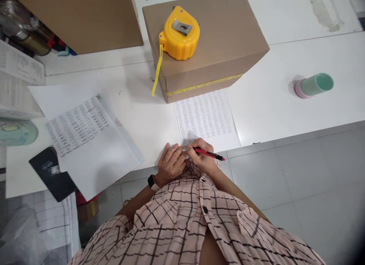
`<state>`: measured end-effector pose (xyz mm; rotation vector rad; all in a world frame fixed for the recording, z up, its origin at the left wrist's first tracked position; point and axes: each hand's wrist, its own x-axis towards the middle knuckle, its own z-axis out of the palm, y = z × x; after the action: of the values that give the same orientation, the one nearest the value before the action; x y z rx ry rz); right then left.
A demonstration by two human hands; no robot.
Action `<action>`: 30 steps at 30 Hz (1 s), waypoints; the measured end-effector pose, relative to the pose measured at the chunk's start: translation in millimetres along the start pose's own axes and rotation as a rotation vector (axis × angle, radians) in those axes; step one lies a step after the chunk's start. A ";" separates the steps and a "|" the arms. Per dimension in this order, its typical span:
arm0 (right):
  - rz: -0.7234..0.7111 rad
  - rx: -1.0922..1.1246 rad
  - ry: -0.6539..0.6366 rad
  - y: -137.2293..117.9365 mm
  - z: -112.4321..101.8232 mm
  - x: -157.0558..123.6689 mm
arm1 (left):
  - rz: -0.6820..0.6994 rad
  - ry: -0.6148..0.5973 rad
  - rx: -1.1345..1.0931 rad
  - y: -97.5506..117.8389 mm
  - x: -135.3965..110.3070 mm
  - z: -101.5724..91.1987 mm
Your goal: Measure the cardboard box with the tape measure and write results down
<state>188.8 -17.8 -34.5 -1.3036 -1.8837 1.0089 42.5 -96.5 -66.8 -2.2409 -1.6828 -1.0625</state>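
Observation:
My right hand (pixel 203 154) grips a red pen (pixel 208 154) and rests its tip end on the near edge of a printed sheet of small numbers (pixel 205 118). My left hand (pixel 171 163) lies flat beside it, fingers stretched out on the sheet's near left corner; a watch is on that wrist. The sheet's far edge is tucked under a brown cardboard box (pixel 225 40), and a yellow tape measure (pixel 179 33) sits on the box with its strap hanging over the side.
Further printed sheets (pixel 82 132) lie to the left, with a black phone (pixel 51 173) at the white table's (pixel 285 86) near edge. A mint and pink cup (pixel 313 85) lies on its side at the right. A second cardboard box (pixel 85 18) stands at the far left.

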 end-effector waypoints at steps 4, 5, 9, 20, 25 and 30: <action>0.005 0.004 0.022 -1.4 -0.6 0.4 | -0.012 -0.003 -0.019 -0.2 -1.7 0.6; 0.003 0.006 0.025 -2.0 -0.8 0.6 | -0.014 -0.002 -0.020 -0.2 -2.2 0.9; -0.004 0.008 0.007 -2.8 -1.9 0.7 | -0.023 -0.006 -0.030 -0.1 -2.9 1.4; 0.013 0.019 0.002 -0.8 -2.7 0.3 | 0.001 0.016 0.000 0.5 2.9 -1.1; -0.010 0.013 0.011 -3.9 -3.9 1.7 | 0.008 0.015 -0.004 0.5 2.1 -0.8; 0.004 0.018 0.004 -4.5 -3.6 2.2 | 0.005 0.011 -0.003 -0.2 1.3 0.0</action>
<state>189.0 -15.9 -28.6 -1.2981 -1.8659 1.0224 42.5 -95.4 -66.1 -2.2359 -1.6710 -1.0755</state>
